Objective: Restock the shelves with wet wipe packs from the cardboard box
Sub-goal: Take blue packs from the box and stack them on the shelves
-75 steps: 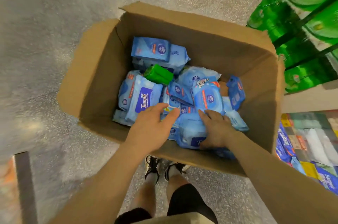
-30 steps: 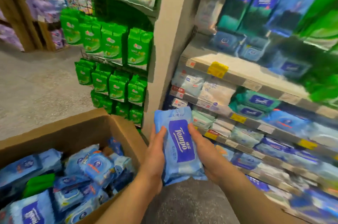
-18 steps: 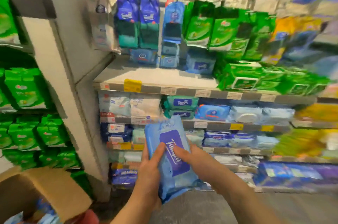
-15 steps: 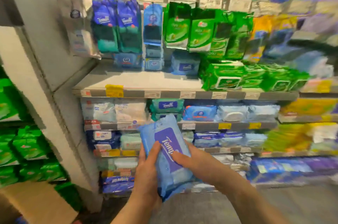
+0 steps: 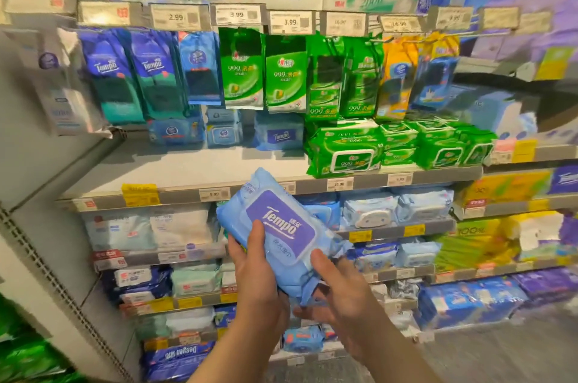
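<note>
Both hands hold blue Tempo wipe pack [image 5: 280,235] before shelves [image 5: 187,163]
Left hand [image 5: 256,285] grip and right hand [image 5: 339,295] grip clamp its lower end, pack tilted

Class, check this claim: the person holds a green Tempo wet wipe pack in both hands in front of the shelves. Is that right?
Not quite. The head view shows the Tempo pack is light blue with a purple label, not green. The left hand and right hand do hold it before the shelves.
</note>
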{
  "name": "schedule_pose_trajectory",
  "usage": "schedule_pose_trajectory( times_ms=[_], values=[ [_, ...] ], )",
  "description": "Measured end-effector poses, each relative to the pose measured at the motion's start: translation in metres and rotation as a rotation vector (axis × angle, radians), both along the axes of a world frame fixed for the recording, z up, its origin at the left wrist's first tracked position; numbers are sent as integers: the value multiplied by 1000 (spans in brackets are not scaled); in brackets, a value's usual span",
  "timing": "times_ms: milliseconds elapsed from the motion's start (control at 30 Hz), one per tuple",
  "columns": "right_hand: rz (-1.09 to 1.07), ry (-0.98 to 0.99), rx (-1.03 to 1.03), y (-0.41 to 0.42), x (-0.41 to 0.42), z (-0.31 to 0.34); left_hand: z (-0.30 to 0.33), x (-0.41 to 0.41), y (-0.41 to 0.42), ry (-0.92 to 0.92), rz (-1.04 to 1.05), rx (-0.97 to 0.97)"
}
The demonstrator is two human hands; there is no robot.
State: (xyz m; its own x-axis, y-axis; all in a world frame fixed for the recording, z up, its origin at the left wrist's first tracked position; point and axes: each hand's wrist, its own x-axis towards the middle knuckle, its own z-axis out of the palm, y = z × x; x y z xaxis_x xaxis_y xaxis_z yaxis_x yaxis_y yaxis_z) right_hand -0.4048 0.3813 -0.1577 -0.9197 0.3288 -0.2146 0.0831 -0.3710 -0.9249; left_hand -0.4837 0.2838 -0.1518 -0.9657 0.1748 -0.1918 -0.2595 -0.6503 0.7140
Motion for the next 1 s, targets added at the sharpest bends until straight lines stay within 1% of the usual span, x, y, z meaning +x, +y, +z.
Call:
schedule_pose_trajectory(
  times_ms=[67, 167, 267, 367, 500, 633, 767, 833, 933, 1000],
  values=[
    [13, 13, 23, 4, -15, 4, 1, -12, 9, 11, -10, 11],
    [-35, 12, 43, 18, -46, 4, 1, -44, 16, 17, -53, 64],
    [-85, 69, 54, 30, -81, 9, 1, -88, 15, 33, -99, 44],
    [-46, 124, 133, 43, -120, 20, 5, -134, 14, 58, -128, 54],
    [-32, 146, 229, 60, -174, 32, 15, -187, 5, 108, -189, 60],
    [-50, 143, 304, 69, -228, 34, 8, -249, -13, 163, -226, -101],
    [-20, 114, 353, 81, -266, 30, 7, -291, -28, 298, -309, -451],
    [-9, 104, 388, 90, -281, 30, 7, -307, -30, 337, -370, -574],
    [33, 110, 510, 104, -304, 30, 8, -325, -27, 429, -392, -724],
    [78, 95, 607, 113, -320, 28, 8, -334, -22, 476, -376, -779]
  ],
)
